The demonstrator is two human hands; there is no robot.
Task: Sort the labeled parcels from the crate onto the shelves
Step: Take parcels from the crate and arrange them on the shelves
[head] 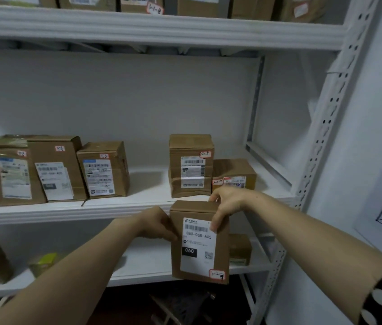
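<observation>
Parcel [199, 245] (upright) between gripping fingers [217, 219]

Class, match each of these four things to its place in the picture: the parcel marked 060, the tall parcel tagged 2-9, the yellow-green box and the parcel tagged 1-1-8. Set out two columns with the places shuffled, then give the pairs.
Things
1. parcel marked 060
2. tall parcel tagged 2-9
3. yellow-green box
4. parcel tagged 1-1-8

Places
A. on the top shelf
B. on the lower shelf, at the left
C. held by the left hand and right hand, in front of the shelves
D. on the middle shelf, towards the right

Pairs: 1-C, 2-D, 3-B, 4-A
</observation>
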